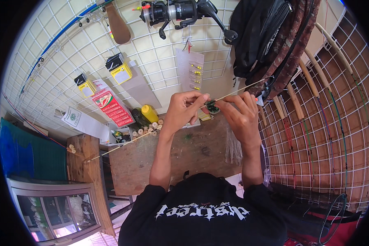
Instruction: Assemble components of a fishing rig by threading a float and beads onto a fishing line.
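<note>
A thin pale fishing rod (125, 144) slants across my front, from the wooden ledge at the lower left up to the right past my hands. My left hand (185, 108) is closed around it near the middle, thumb on top and fingers curled. Just to the right, my right hand (240, 115) pinches the same rod with bent fingers. Between and behind the fingertips shows a small dark green bundle (211, 107); what it is, and whether I touch it, I cannot make out.
A worn wooden table (172, 160) lies below my hands. At its back stand a yellow bottle (149, 113) and several cork pieces (141, 132). A fishing reel (180, 11) hangs on the white wire grid ahead. Bags (270, 37) and several rods (309, 78) hang at right.
</note>
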`<control>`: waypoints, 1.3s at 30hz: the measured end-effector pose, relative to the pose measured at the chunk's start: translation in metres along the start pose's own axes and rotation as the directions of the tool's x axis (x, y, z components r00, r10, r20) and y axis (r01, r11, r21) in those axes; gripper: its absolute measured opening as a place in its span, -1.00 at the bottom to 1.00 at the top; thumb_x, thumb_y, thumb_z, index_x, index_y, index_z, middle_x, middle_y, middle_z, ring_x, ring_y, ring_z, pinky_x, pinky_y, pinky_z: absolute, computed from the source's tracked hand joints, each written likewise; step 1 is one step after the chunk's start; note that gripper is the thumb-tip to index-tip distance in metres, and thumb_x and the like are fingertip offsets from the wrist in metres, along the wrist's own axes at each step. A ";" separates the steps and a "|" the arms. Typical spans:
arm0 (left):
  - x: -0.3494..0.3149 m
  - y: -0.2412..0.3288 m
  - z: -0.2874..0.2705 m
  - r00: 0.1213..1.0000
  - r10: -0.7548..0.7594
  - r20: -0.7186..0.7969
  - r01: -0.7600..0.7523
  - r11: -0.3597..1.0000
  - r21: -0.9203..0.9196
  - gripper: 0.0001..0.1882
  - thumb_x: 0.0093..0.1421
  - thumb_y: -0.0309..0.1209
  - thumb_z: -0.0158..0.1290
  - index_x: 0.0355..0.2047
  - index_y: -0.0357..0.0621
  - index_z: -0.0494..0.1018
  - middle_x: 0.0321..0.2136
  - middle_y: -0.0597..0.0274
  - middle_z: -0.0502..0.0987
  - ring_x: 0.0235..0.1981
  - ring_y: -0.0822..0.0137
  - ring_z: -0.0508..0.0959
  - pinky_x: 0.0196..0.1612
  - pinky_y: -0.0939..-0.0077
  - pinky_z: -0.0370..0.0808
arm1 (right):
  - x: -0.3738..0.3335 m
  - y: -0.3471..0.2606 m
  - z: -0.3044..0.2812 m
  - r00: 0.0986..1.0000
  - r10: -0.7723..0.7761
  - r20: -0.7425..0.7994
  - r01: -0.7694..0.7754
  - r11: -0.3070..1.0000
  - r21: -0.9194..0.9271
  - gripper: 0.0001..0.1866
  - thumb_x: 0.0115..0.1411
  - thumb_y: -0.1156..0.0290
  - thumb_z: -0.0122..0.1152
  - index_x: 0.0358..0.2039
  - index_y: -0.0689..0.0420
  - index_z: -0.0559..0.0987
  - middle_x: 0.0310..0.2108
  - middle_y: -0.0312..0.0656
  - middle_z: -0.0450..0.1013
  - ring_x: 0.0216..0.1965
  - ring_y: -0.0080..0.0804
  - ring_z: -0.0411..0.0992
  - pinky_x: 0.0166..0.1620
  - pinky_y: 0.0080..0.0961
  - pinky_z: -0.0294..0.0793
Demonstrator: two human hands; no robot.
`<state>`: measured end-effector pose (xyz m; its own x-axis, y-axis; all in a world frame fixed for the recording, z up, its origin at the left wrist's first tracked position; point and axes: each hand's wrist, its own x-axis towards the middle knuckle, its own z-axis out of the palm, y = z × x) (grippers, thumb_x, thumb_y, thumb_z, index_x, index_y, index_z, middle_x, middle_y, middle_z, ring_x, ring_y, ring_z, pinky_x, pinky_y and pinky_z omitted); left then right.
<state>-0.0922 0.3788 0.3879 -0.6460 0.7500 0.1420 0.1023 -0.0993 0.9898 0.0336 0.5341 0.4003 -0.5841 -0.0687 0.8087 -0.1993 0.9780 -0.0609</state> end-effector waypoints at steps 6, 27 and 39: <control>0.000 0.003 -0.001 0.997 -0.073 0.025 0.075 0.993 -0.094 -0.69 0.29 -0.28 0.05 -0.31 -0.37 0.52 -0.62 0.13 0.56 -0.84 0.63 0.29 -0.76 0.74 0.16 | -0.003 -0.002 0.001 1.000 0.020 -0.013 -0.020 0.999 -0.025 -0.78 -0.13 0.46 0.21 -0.38 0.04 0.63 -0.43 -0.39 0.42 -0.37 -0.40 0.34 -0.32 -0.44 0.26; 0.000 0.003 0.005 0.998 -0.004 0.065 0.003 1.000 0.015 -0.83 0.27 -0.39 0.07 -0.30 -0.27 0.43 -0.55 0.12 0.57 -0.78 0.65 0.29 -0.73 0.75 0.16 | -0.010 -0.007 0.007 0.992 0.113 -0.048 -0.110 0.992 0.069 -0.79 -0.16 0.49 0.35 -0.40 0.05 0.64 -0.43 -0.39 0.44 -0.37 -0.39 0.34 -0.30 -0.39 0.29; 0.000 0.001 0.010 0.999 -0.040 0.014 0.040 0.999 -0.007 -0.81 0.34 -0.35 -0.04 -0.31 -0.24 0.31 -0.57 0.23 0.49 -0.76 0.64 0.23 -0.71 0.69 0.15 | -0.049 -0.029 0.030 0.674 0.650 -0.351 -0.450 0.738 0.503 -0.82 0.01 0.58 0.37 -0.33 0.17 0.59 -0.30 -0.24 0.47 -0.18 -0.36 0.40 -0.08 -0.43 0.43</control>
<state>-0.0847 0.3855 0.3886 -0.6386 0.7627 0.1024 0.0711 -0.0740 0.9947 0.0444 0.5027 0.3446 -0.2470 0.6586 0.7108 -0.2799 0.6537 -0.7030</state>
